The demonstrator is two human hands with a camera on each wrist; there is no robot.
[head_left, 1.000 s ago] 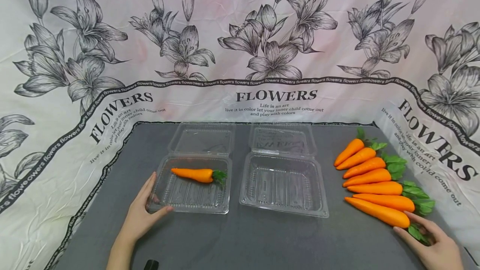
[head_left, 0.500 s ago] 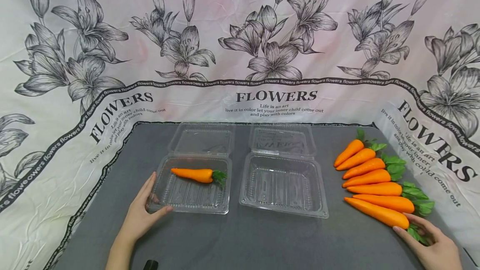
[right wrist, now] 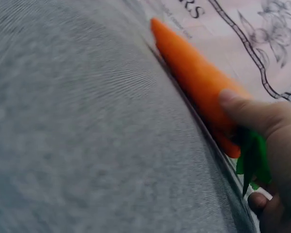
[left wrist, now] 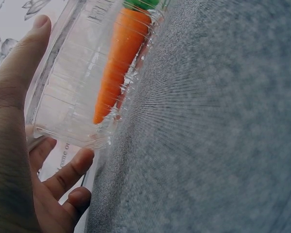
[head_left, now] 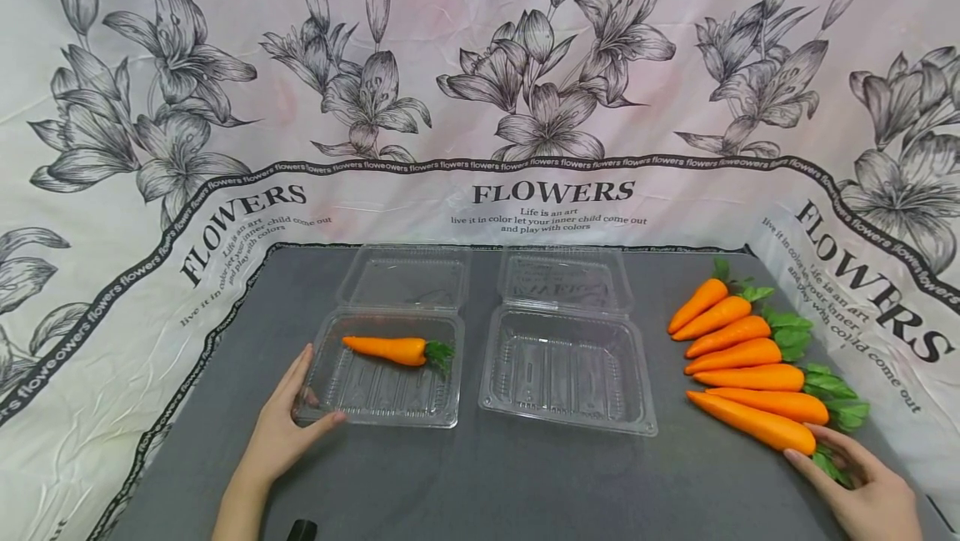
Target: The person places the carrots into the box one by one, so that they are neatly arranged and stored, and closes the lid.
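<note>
On the left of the head view, my left hand [head_left: 281,437] holds the front left corner of a clear plastic clamshell container [head_left: 375,398]. Its thumb lies along the front rim and the other fingers are at the left side. Inside lies one orange carrot [head_left: 386,350] with a green top, pointing left. At the far right, my right hand [head_left: 870,483] pinches the thick end of the nearest carrot [head_left: 750,422], thumb on the near side, just by its leaves. The right wrist view shows that thumb pressed on the carrot [right wrist: 194,73]; the other fingers are partly hidden.
A second clear clamshell container [head_left: 567,374], lid tipped back, stands to the right of the first. Several more carrots [head_left: 738,354] lie in a slanting row at the right. A small black object [head_left: 302,531] shows at the front edge. Printed cloth [head_left: 555,216] walls the back and sides.
My right hand and the carrot it pinches have shifted very slightly left. My left hand and both containers have stayed where they were.
</note>
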